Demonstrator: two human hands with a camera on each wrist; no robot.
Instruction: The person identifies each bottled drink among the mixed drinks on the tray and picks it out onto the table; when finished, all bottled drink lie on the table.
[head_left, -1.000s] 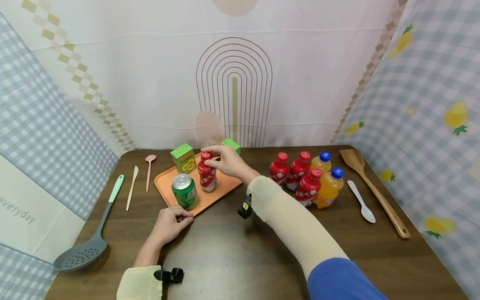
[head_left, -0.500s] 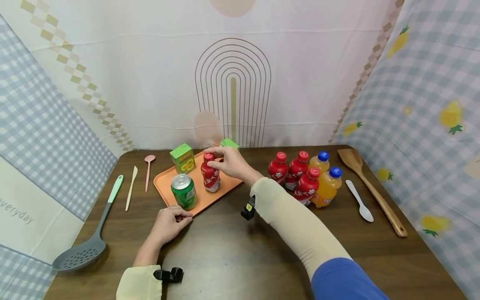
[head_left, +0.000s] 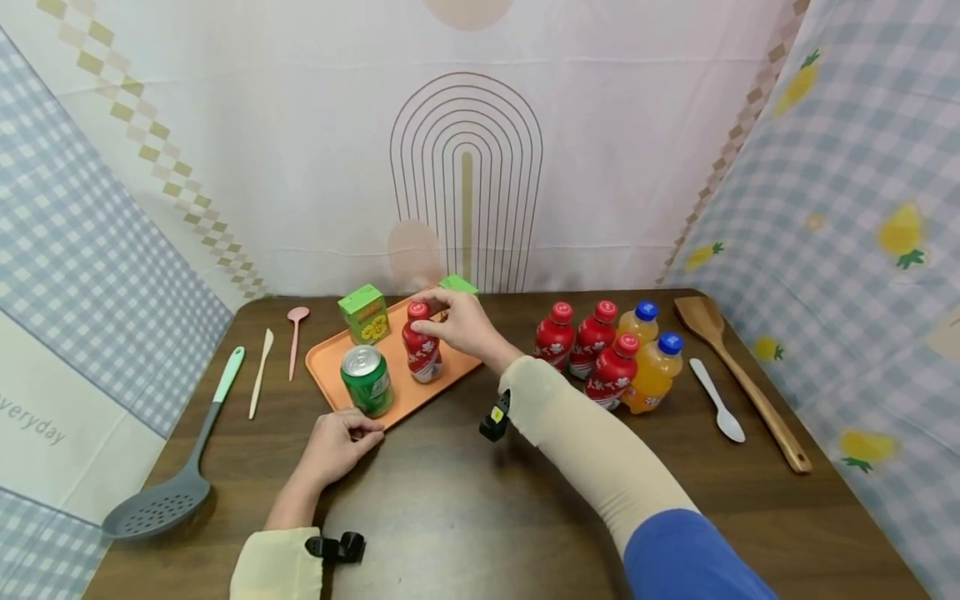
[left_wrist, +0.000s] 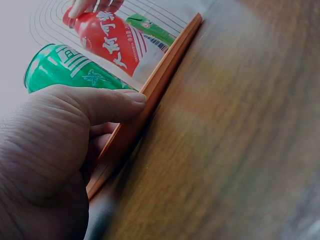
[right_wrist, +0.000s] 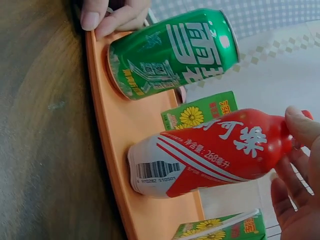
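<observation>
My right hand (head_left: 467, 327) grips a red drink bottle (head_left: 422, 346) by its neck, just under the cap. In the right wrist view the bottle (right_wrist: 210, 152) stands upright on the orange tray (right_wrist: 112, 145). At the tray's near corner my left hand (head_left: 337, 446) pinches the rim, thumb on top, as the left wrist view shows with the tray edge (left_wrist: 165, 70) beside the thumb. A green soda can (head_left: 367, 383) stands on the tray close to that hand. Behind it is a green juice box (head_left: 365, 315); another green box (head_left: 459, 285) is partly hidden by my right hand.
Several red bottles (head_left: 554, 340) and orange-drink bottles (head_left: 654, 377) stand grouped at the right. Further right lie a white spoon (head_left: 717, 400) and a wooden spatula (head_left: 750, 392). On the left are a pink spoon (head_left: 295, 342), a cream knife (head_left: 260, 375) and a grey skimmer (head_left: 161, 504).
The right hand has shifted the red bottle slightly to the right on the tray, away from the green can. The left hand has stayed at the tray's corner.
</observation>
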